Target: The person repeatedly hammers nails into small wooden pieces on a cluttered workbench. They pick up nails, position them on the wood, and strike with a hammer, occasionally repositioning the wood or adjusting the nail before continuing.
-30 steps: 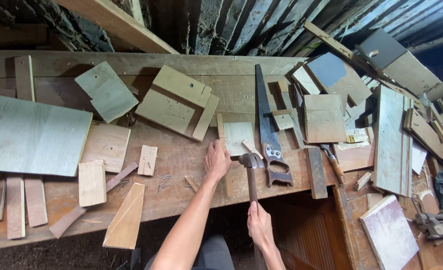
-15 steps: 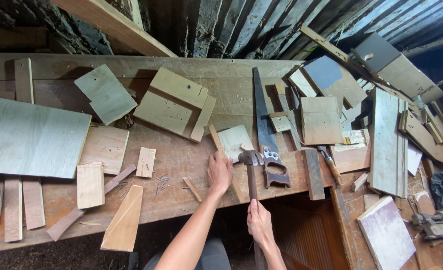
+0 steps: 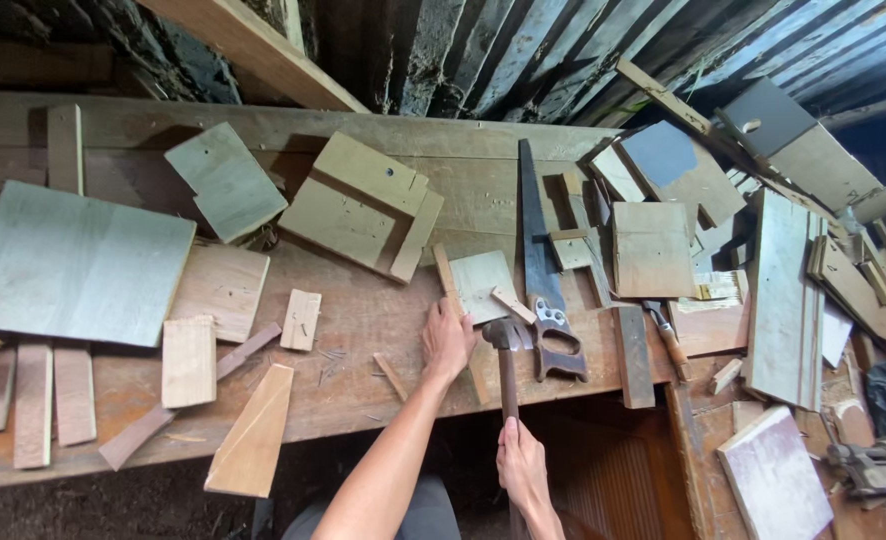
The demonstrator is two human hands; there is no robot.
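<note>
Two hands busy: left hand flat, pinning wood strip beside hammer, right hand gripping its handle — fingers risk a mis-strike.

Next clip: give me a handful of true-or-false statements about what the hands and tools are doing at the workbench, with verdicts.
1. The right hand grips a hammer by its handle. True.
2. The left hand is lifted clear of the workbench. False: it rests on a narrow wooden strip on the bench.
3. A handsaw lies just right of the hammer head. True.
4. The hammer head is raised high above the bench. False: it sits low, beside the left hand.
5. The handsaw is held in the left hand. False: it lies untouched on the bench.
</note>
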